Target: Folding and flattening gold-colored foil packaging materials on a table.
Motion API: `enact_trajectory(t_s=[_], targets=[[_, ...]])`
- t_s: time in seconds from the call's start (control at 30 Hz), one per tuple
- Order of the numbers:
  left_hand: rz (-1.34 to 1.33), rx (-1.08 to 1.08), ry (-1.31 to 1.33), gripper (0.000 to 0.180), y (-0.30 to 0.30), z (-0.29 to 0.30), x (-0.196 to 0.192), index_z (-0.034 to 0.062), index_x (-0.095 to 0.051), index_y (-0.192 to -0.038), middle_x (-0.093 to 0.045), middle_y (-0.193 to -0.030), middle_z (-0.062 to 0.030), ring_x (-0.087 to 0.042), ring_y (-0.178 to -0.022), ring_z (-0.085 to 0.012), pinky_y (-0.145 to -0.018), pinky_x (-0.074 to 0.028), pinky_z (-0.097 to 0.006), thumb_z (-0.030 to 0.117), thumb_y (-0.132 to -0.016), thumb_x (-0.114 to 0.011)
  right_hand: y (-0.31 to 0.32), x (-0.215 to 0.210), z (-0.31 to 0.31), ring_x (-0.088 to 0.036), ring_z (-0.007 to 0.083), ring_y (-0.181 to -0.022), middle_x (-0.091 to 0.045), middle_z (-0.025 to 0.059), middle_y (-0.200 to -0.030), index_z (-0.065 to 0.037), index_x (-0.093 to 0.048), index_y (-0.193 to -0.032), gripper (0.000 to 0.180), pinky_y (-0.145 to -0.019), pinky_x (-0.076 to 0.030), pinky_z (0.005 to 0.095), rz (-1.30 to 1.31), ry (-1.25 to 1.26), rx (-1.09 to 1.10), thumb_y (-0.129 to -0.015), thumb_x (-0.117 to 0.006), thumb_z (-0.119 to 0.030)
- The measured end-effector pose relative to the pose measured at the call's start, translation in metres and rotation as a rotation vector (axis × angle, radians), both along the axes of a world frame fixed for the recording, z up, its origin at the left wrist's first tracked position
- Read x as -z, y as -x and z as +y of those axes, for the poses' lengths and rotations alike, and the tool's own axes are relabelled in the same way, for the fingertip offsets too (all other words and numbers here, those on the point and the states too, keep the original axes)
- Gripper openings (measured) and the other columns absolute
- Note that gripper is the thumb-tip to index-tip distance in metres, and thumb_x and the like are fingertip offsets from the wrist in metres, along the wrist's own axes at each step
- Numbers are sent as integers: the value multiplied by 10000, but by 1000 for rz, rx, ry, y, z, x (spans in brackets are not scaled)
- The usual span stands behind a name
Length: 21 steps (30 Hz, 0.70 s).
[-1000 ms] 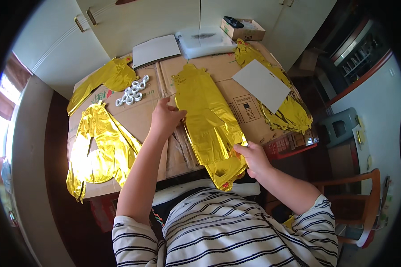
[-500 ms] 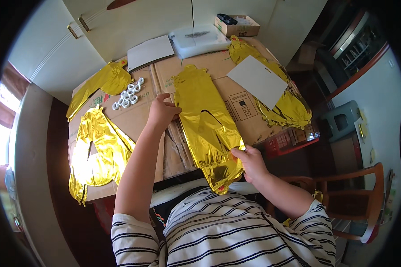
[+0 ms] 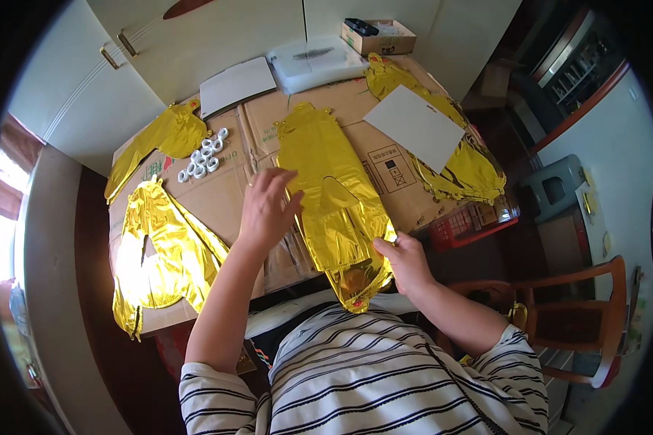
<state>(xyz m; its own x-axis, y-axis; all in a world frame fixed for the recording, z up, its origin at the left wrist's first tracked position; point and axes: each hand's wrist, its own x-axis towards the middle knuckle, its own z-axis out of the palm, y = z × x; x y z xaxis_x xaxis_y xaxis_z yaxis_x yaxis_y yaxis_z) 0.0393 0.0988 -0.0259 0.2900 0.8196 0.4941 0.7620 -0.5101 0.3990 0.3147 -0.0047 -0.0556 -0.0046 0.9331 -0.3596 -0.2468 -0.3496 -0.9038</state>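
Observation:
A flat gold foil balloon [image 3: 329, 190] lies lengthwise on the cardboard-covered table [image 3: 218, 196] in front of me. My left hand [image 3: 267, 206] hovers with fingers spread at the balloon's left edge, holding nothing. My right hand [image 3: 403, 259] pinches the balloon's lower right edge near the table's front. The balloon's near end hangs over the table edge toward my striped shirt.
More gold foil balloons lie at the left front [image 3: 159, 246], back left [image 3: 159, 138] and right [image 3: 457, 159]. Several small white rolls [image 3: 203, 156] sit at the back left. White sheets [image 3: 413, 127], a clear tray [image 3: 315, 61], a small box [image 3: 381, 36] and a wooden chair [image 3: 580, 319] are around.
My left hand has lifted off the balloon's middle and drawn back toward me, fingers spread. My right hand has stayed on the lower edge. The view has shifted slightly.

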Motion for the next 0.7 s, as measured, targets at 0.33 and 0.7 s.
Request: enact_trajectory(t_s=[0.33,0.7], targets=[[67,230,43,479,-3,-36,12,50,-662,-1246,-607,-1318,-176,-528,-1321,-417,-1120,-430,-512,218,-825,-815,-11,3,5,-689,141,-791,-739,104,-918,51,-651,-1103,325,-718,-545,320,-344,-169,-137,-963,-725,-233],[22,147,37,523,0,-33,8,18,-629,-1285,-593,-1341,-202,-513,-1336,-435,-1138,-402,-527,266,-852,-785,-54,-56,70,-695,316,-1037,-714,110,-1167,-60,-688,-1140,236,-901,-560,428,-1265,-1116,-288,-930,-698,-168]])
